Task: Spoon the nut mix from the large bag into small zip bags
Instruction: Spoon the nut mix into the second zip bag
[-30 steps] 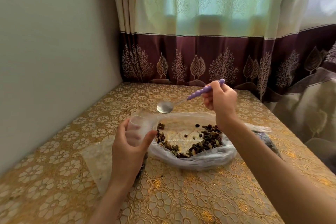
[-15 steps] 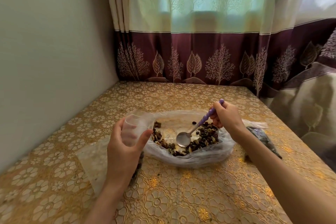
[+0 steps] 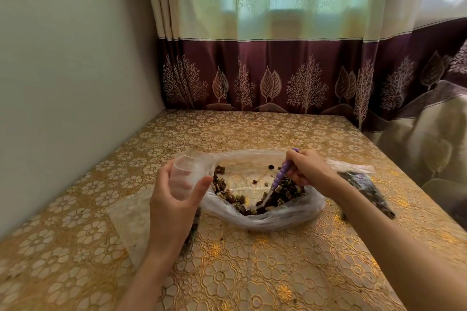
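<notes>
1. A small zip bag (image 3: 188, 171) is being held upright and open-mouthed by the left hand (image 3: 174, 199), left of the frame's centre, with thumb and fingers curled round its clear sides.
2. A purple-handled spoon (image 3: 276, 184) is being gripped by the right hand (image 3: 307, 171), right of centre, fingers wrapped round the beaded handle.
3. The spoon's bowl is being pressed down into the nut mix (image 3: 278, 195), partly buried among the pieces.
4. The mix is being contained in the large bag (image 3: 285, 219), lying open on the table (image 3: 252, 272) at the middle of the frame, just beside the small bag.
5. A filled dark bag (image 3: 366, 189) is being partly hidden behind the right forearm, at the right.
6. A flat clear plastic sheet (image 3: 129, 217) is lying under the left wrist, at the lower left; a patterned curtain (image 3: 278, 78) is hanging across the top.
</notes>
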The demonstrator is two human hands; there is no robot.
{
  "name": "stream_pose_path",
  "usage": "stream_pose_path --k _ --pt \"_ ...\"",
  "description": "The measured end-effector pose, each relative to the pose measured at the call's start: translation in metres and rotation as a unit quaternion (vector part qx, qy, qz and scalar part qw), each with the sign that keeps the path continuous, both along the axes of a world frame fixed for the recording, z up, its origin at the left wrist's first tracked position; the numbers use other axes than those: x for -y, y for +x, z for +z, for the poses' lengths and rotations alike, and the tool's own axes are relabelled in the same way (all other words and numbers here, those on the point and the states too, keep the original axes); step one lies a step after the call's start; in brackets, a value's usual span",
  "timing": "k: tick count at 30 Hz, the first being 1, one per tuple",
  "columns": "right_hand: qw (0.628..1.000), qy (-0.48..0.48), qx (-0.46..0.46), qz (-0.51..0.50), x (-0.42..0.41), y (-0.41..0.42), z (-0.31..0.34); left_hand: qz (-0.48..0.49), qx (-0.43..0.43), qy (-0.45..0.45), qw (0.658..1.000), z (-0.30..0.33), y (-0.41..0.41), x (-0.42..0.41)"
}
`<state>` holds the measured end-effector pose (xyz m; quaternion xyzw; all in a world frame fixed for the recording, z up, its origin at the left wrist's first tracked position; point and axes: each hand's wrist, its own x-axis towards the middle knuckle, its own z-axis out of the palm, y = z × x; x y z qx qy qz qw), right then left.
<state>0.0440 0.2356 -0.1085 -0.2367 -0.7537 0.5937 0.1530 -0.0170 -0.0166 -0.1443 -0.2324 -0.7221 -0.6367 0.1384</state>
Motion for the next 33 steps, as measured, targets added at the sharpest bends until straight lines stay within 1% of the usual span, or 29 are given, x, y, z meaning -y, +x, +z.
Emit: stream_pose_path --k 4,11,17,21,24,27,33 --pt "0.999 -0.020 0.025 -0.024 -0.002 0.000 -0.002 0.004 0.000 -0.003 1.000 -0.001 -0.001 0.000" --pt "0.996 -0.066 0.002 -0.068 -0.007 0.002 -0.003 0.000 0.001 -0.007 1.000 -0.001 0.001 0.000" --pt "0.988 -0.077 -0.052 -0.121 -0.007 -0.003 -0.002 -0.011 0.004 -0.011 1.000 -0.001 0.000 0.000" --pt "0.980 -0.084 -0.104 -0.149 -0.005 -0.007 0.009 0.002 -0.003 -0.014 1.000 -0.002 -0.001 -0.001" --pt "0.972 -0.114 -0.148 -0.139 0.000 -0.011 0.025 -0.004 -0.001 -0.022 1.000 -0.002 -0.001 -0.002" --pt "0.968 -0.138 -0.169 -0.125 0.007 -0.017 0.044 -0.003 -0.003 -0.026 1.000 -0.003 -0.001 -0.002" --pt "0.971 -0.111 -0.198 -0.079 0.038 -0.024 0.074 -0.008 0.010 -0.017 1.000 -0.001 0.000 -0.002"
